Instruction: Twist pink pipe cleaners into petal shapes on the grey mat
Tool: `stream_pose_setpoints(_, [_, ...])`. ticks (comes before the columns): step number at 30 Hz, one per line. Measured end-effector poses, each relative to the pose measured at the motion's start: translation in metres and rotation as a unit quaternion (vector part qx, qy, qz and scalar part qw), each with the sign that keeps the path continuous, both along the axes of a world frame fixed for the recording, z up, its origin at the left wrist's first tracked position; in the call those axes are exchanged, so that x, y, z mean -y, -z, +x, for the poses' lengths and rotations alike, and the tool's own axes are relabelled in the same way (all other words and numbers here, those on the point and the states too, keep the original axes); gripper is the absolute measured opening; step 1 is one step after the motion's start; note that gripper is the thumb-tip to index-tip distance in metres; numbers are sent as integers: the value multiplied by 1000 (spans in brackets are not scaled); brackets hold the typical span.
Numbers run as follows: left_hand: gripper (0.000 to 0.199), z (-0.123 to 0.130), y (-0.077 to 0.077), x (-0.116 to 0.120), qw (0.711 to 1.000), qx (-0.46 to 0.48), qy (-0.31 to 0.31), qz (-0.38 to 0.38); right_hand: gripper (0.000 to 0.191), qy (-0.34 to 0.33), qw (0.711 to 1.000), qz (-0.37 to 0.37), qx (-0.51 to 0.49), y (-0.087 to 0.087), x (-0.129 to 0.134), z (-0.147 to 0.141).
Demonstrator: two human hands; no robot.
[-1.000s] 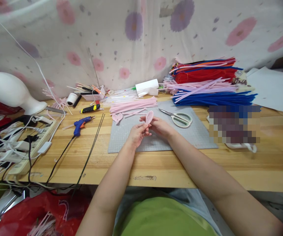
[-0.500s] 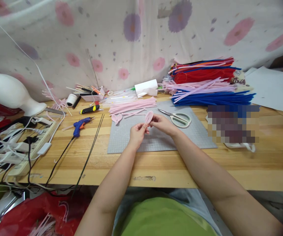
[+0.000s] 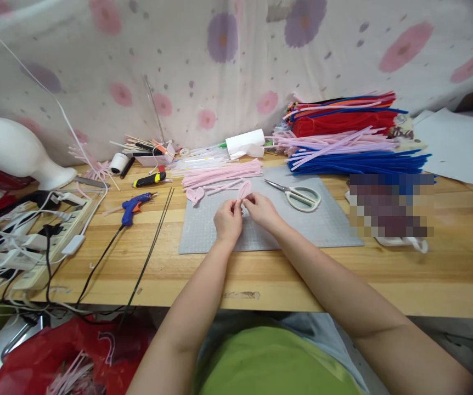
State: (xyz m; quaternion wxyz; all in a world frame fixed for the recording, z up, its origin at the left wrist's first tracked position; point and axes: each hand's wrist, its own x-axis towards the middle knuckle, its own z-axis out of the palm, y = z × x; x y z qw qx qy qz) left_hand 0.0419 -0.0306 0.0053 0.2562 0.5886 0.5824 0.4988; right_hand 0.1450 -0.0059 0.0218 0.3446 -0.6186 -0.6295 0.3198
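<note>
Between my two hands is a looped pink pipe cleaner [image 3: 244, 190], its loop pointing up and away from me. My left hand [image 3: 227, 219] pinches its lower end with the fingers closed. From the other side, the thumb and fingertips of my right hand [image 3: 260, 209] close on the same end. Both hands are above the grey cutting mat [image 3: 203, 233]. A finished-looking pink pipe-cleaner piece with two rounded loops [image 3: 195, 196] lies on the mat to the left. Scissors [image 3: 298, 195] with pale handles rest to the right, blades partly apart.
Pink pipe cleaners [image 3: 222, 174] lie behind the hands; blue [image 3: 360, 163] and red bundles [image 3: 343, 123] are stacked back right. Left are a blue glue gun [image 3: 131, 208], dark thin rods [image 3: 152, 247], a yellow-black cutter [image 3: 149, 179] and a power strip [image 3: 43, 269] with tangled cables.
Both hands have shifted slightly left, and the pink loop has moved left with them and looks narrower. My right hand's fingertips have come down toward the loop's lower end.
</note>
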Motion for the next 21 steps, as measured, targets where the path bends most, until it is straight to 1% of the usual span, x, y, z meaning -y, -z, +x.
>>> stream_pose_setpoints(3, [24,2,-2,0,1000,3,-16,21,14,30,999,24,-30,2,3,-6])
stream_pose_setpoints(7, [22,2,-2,-1,999,-1,-35,41,15,43,997,51,-41,4,7,-11])
stream_pose_setpoints(10, [20,1,2,-3,998,15,-41,51,15,29,997,67,-27,3,8,-10])
stream_pose_setpoints(12, [20,0,6,-6,997,42,-36,50,12,-9,996,81,-30,0,8,-6])
stream_pose_setpoints(14, [20,-1,9,-9,995,89,-26,31,9,-53,994,78,-62,-2,5,-1])
stream_pose_setpoints(16, [21,0,10,-11,987,159,-16,-5,10,-89,988,38,-122,-3,2,5])
stream_pose_setpoints(19, [19,2,6,-11,960,271,-5,-69,18,-127,967,-19,-219,0,-3,13])
stream_pose_setpoints(21, [16,3,1,-10,937,331,2,-113,23,-150,954,-19,-260,3,-6,18])
